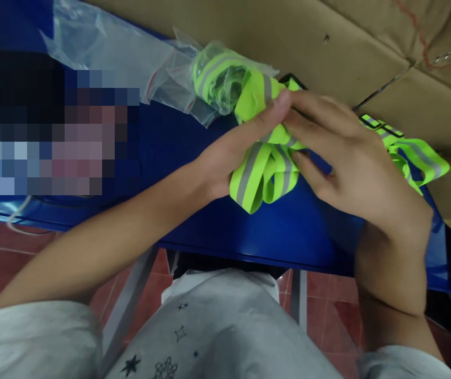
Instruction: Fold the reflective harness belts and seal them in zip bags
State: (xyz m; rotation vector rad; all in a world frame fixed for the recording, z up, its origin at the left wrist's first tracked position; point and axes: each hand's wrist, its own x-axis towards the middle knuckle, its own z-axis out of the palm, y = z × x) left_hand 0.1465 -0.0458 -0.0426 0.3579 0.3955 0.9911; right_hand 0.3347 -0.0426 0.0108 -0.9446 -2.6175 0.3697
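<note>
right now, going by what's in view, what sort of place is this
Probably a small workshop or packing area: there are green reflective straps, clear plastic bags and brown cardboard at a blue table.

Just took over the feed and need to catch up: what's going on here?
A person holds a looped neon yellow-green fabric strap with a grey stripe between the left hand and the right hand, above a blue table. Beyond the left hand lie clear plastic bags, beside a matching coil in clear plastic. More striped strap with black buckles lies beyond the right hand; any link to the held strap is hidden.
</note>
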